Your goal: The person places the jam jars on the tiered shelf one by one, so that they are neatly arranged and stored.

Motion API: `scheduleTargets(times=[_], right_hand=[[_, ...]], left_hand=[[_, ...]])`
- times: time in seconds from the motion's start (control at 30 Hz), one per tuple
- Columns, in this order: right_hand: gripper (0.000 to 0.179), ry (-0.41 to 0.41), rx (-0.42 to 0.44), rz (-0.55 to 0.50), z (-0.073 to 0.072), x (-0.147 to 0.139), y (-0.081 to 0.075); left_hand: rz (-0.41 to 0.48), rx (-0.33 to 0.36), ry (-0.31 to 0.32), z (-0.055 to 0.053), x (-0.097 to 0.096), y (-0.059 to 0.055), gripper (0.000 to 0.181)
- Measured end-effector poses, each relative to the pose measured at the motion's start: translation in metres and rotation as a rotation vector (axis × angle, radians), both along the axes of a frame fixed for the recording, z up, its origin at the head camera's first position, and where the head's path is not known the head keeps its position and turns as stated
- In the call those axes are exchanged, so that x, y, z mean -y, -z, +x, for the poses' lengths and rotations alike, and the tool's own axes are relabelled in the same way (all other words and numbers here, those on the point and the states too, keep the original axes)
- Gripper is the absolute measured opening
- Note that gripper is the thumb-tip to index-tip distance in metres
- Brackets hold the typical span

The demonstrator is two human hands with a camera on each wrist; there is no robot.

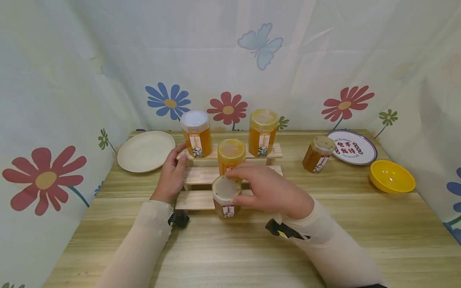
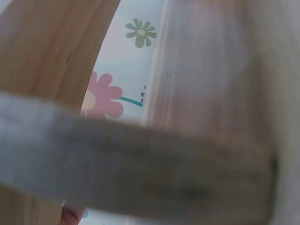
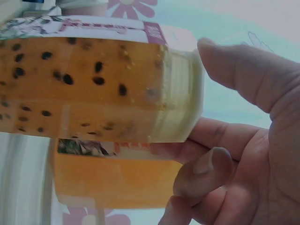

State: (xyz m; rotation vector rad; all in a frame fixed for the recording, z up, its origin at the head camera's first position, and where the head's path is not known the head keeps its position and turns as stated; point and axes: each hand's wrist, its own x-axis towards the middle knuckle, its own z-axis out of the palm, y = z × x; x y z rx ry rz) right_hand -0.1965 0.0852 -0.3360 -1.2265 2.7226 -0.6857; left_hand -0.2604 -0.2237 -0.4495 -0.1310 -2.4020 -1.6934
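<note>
A three-tier wooden rack stands on the table. My left hand grips the left end of its top tier, beside a white-lidded jar of amber contents. In the left wrist view, the rack's boards fill most of the picture. At the front, my right hand holds a jar with dark seeds by its lid, thumb and fingers on opposite sides. That jar stands upright at the lowest tier. Behind it on the middle tier is a yellow-lidded jar, partly hidden.
Another yellow-lidded jar is on the top tier's right. Further right, a dark amber jar stands before a white printed plate, near a yellow bowl. A cream plate lies at the back left.
</note>
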Motion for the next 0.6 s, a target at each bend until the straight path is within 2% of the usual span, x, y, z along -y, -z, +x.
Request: scheduleTargets(times=[0.2, 0.37, 0.47, 0.6], right_hand=[[0.06, 0.003, 0.0, -0.044, 0.002, 0.011, 0.006], [0.061, 0.023, 0.0, -0.115, 0.002, 0.022, 0.017], [0.061, 0.048, 0.006, -0.177, 0.004, 0.03, 0.024], [0.058, 0.073, 0.014, -0.273, 0.007, 0.039, 0.032]], left_hand=[[0.004, 0.015, 0.003, 0.0, -0.001, -0.003, 0.05], [0.009, 0.037, 0.01, 0.014, -0.01, -0.025, 0.049], [0.006, 0.025, 0.012, 0.012, -0.007, -0.02, 0.05], [0.007, 0.009, 0.006, 0.0, 0.001, 0.0, 0.05]])
